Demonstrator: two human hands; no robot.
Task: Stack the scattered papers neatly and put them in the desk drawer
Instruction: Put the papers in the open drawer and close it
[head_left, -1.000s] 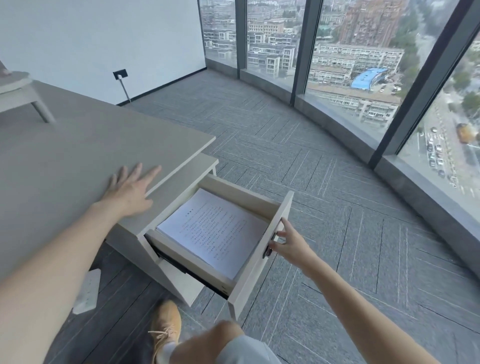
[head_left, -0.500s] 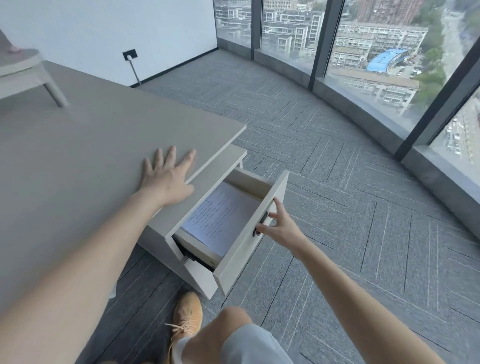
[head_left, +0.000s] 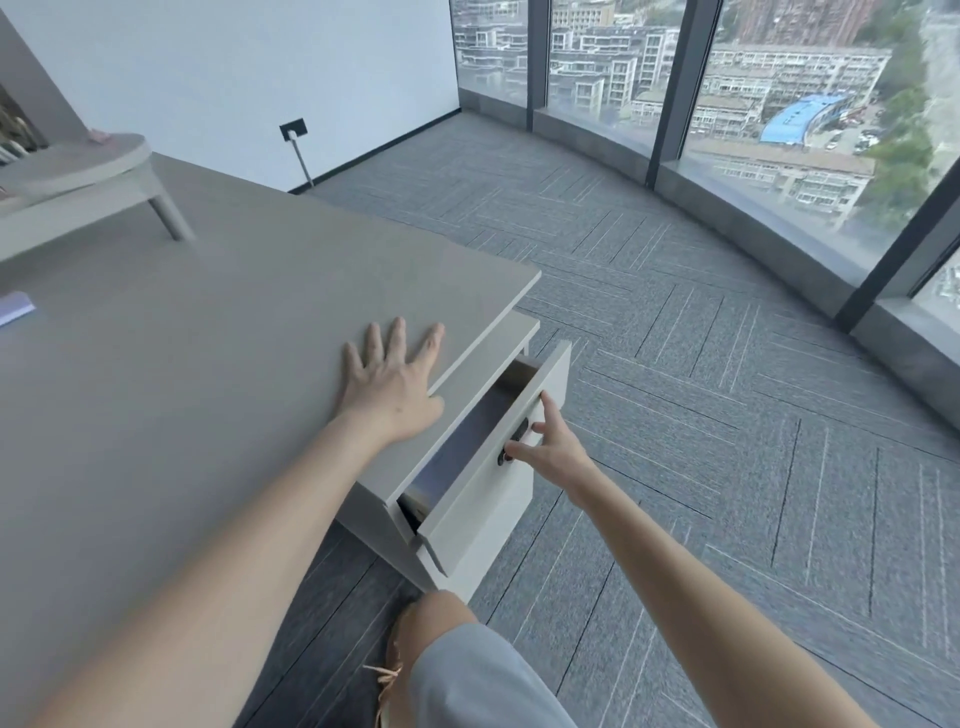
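Far left on the grey counter (head_left: 171, 395): a small lilac-white object (head_left: 14, 307) at the frame edge, and behind it a pale raised stand (head_left: 78, 171) on a slanted leg. Toward the counter's right edge, left hand (head_left: 390, 382) pressed flat, palm down, fingers spread apart, gripping nothing. Just right of that hand and below the counter edge, the desk drawer (head_left: 483, 457), pulled out only a narrow way, its pale front panel tilted toward the camera. Inside, only a dark shadowed strip visible; papers not discernible there, so cannot tell from this view whether they lie within. Right hand (head_left: 553, 449) against the drawer front, fingers spread, fingertips touching the panel beside the dark handle (head_left: 514, 440), not curled around it. Below, a bent knee in grey shorts (head_left: 467, 670) and an orange shoe (head_left: 392, 675) on the floor. Further right, grey patterned carpet (head_left: 727, 415), then tall windows (head_left: 779, 104) over city buildings.
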